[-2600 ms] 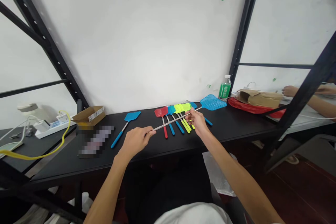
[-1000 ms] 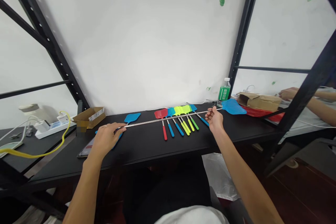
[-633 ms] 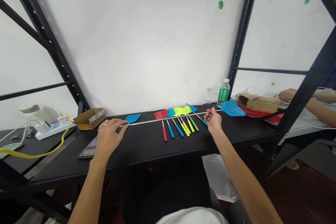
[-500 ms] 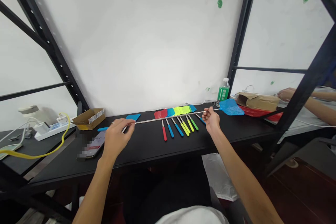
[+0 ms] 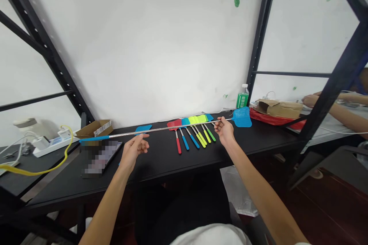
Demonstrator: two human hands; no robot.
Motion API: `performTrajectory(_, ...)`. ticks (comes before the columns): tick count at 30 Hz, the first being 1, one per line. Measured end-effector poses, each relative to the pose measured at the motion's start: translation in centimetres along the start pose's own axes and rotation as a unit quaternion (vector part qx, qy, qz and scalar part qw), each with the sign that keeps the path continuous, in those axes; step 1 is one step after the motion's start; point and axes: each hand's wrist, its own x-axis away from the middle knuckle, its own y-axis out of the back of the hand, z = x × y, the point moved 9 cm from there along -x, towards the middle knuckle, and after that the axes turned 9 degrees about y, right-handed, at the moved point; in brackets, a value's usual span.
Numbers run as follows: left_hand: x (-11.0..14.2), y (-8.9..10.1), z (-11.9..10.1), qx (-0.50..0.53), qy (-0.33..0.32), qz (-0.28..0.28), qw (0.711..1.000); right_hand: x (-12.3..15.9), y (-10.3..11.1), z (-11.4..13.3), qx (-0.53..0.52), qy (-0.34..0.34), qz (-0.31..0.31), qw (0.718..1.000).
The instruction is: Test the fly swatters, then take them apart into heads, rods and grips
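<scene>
Head view: your right hand point(image 5: 221, 123) pinches the blue plastic flyswatter point(image 5: 242, 117) by its metal shaft point(image 5: 161, 129); left hand point(image 5: 134, 150) loosely open. Likely light, whippy; take blue grip point(image 5: 96, 138).

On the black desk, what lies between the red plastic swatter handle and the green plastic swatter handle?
Two blue plastic swatter handles, then two yellow ones, going left to right; the head view shows it.
</scene>
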Motion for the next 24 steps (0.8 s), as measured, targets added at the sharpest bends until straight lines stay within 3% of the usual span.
performTrajectory(3, -0.1, 1.1, -0.1, 0.018, 0.001, 0.004, 1.000, 0.1, -0.2, 0.1, 0.004, 0.005, 0.004, 1.000)
performTrajectory(8, -0.9, 3.3, 0.8, 0.023, 0.040, -0.036, 0.998, 0.2, -0.4, 0.5, 0.011, 0.022, 0.018, 1.000)
performTrajectory(16, -0.9, 1.0, 0.2, 0.034, 0.048, -0.020, 0.998, 0.1, -0.4, 0.9, -0.005, 0.015, 0.012, 1.000)
performTrajectory(24, -1.2, 1.2, 0.5, 0.125, 0.060, -0.066, 0.988, 0.3, -0.8, 1.1, -0.013, 0.013, 0.022, 1.000)
